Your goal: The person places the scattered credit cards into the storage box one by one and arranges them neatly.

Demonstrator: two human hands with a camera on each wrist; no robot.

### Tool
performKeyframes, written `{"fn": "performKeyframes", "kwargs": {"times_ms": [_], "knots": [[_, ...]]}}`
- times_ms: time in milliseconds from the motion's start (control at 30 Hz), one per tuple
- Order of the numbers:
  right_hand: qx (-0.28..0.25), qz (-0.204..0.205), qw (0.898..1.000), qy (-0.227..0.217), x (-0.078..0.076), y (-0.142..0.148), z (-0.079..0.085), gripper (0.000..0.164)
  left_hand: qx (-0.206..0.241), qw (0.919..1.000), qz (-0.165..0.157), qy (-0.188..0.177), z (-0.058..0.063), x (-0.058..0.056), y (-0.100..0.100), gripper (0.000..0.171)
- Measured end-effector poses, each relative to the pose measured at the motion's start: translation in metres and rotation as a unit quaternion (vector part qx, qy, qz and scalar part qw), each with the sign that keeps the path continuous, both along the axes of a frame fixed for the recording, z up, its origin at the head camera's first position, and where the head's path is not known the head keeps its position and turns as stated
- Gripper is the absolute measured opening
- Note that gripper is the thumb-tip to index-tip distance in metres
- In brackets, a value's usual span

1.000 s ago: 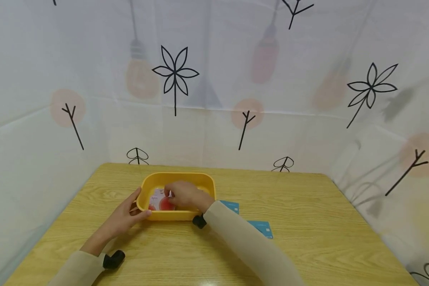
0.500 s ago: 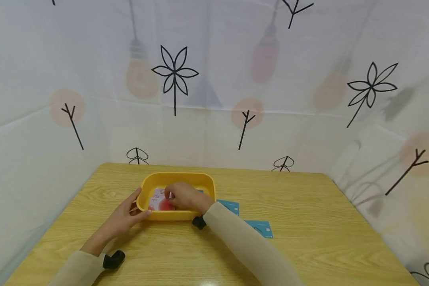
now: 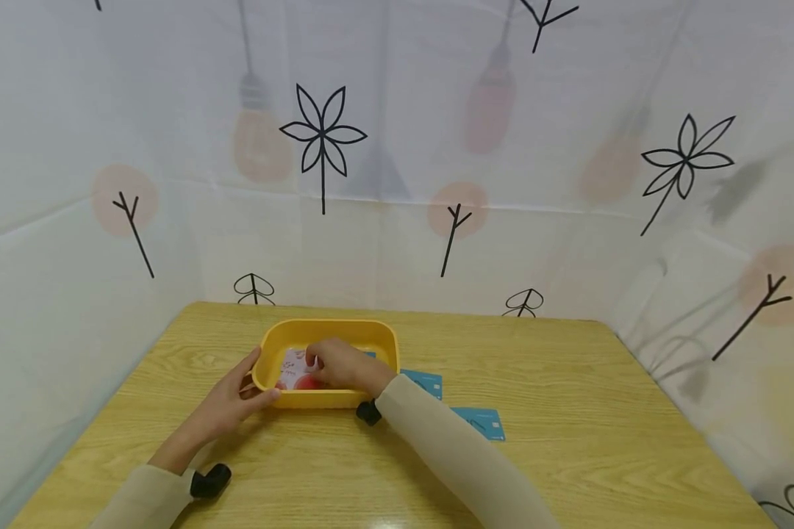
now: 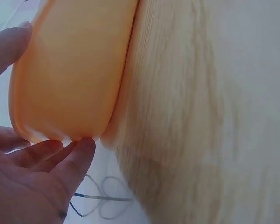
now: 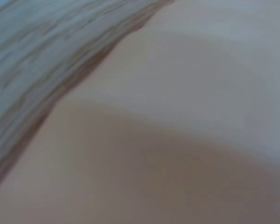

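A yellow plastic bin (image 3: 317,399) sits on the table. My left hand (image 3: 228,397) grips its left end, thumb on the front rim and fingers against the outer end wall; the left wrist view shows these fingers (image 4: 84,151) pressed to the wall. My right hand (image 3: 340,361) reaches down inside the bin, its fingers curled, pinching at the right side of a pink-and-white card (image 3: 295,365) with red round patches. The hand covers part of that card. Behind the hand a bit of blue (image 3: 371,354) shows inside the bin. The right wrist view is mostly a blurred pale surface.
Two blue cards, one near the bin (image 3: 426,382) and one farther right (image 3: 486,422), lie on the wooden table (image 3: 569,441), partly behind my right sleeve (image 3: 459,448). A white patterned cloth (image 3: 397,257) hangs behind the table and along both sides.
The pink-and-white card has shifted slightly in the bin and its visible print differs. The right hand has moved a little, uncovering a blue bit behind it. My left hand stays put.
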State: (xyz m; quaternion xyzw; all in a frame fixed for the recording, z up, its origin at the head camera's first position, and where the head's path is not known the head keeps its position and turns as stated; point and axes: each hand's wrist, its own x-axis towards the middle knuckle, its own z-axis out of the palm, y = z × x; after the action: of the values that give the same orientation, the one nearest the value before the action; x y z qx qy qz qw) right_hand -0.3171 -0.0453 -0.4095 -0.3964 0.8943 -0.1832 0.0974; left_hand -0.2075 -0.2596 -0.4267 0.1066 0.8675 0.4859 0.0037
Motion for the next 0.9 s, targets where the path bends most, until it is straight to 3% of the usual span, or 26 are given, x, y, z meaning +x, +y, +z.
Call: {"fn": "performKeyframes", "kwargs": {"times_ms": [600,900], "knots": [[-0.019,-0.024,0.999,-0.04,0.004,0.004,0.006,0.016,-0.002,1.0,0.003,-0.005,-0.002,-0.001,0.0,0.097],[-0.025,0.03,0.999,0.024,0.005,0.024,0.017,0.02,0.008,1.0,-0.004,-0.001,0.001,-0.001,0.001,0.094]]}}
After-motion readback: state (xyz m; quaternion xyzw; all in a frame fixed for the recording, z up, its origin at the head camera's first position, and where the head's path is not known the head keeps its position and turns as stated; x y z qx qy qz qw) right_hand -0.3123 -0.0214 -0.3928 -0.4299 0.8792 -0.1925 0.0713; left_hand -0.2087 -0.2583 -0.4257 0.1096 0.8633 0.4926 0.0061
